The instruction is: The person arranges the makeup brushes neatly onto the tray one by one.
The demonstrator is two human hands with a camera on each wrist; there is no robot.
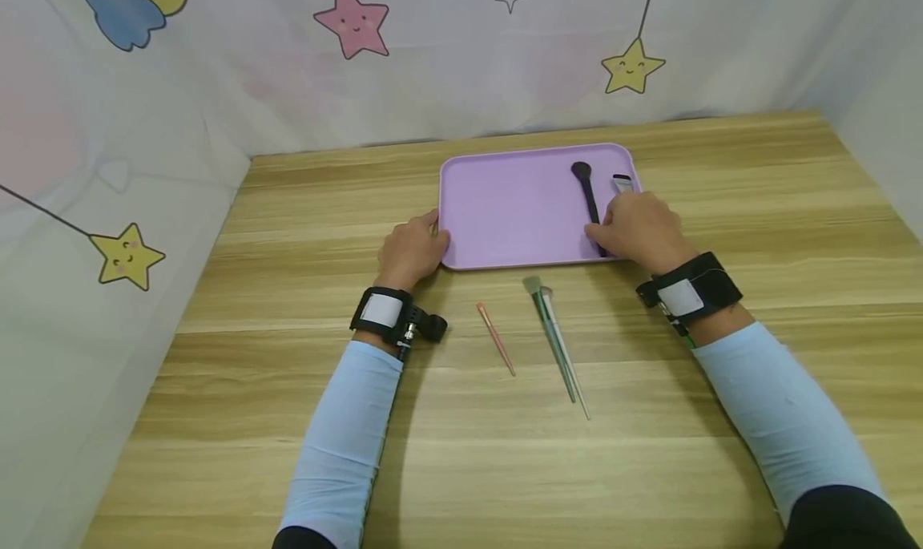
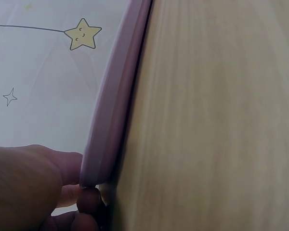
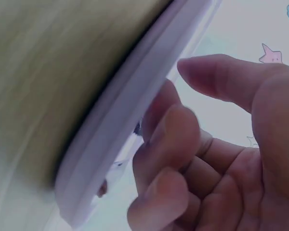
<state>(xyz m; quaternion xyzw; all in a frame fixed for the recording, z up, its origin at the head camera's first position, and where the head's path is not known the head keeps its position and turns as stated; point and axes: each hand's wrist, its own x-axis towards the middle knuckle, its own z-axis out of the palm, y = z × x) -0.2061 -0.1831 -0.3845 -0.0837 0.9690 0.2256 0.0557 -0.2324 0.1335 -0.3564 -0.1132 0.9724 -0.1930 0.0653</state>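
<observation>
A shallow lilac tray lies flat on the table. My left hand grips its near left corner; the left wrist view shows the thumb against the rim and curled fingers under the corner. Over the tray's right end is my right hand, fingers loosely bent, thumb apart from them in the right wrist view with nothing between. A black makeup brush lies in the tray, its handle beside the right thumb. Another makeup brush with a dark-tipped, flat head lies farther right, its lower part hidden behind that hand.
In front of the tray on the wooden table lie a short pink brush, a green makeup brush and a slim pale brush, the last two side by side. A printed curtain hangs behind the table and along its left.
</observation>
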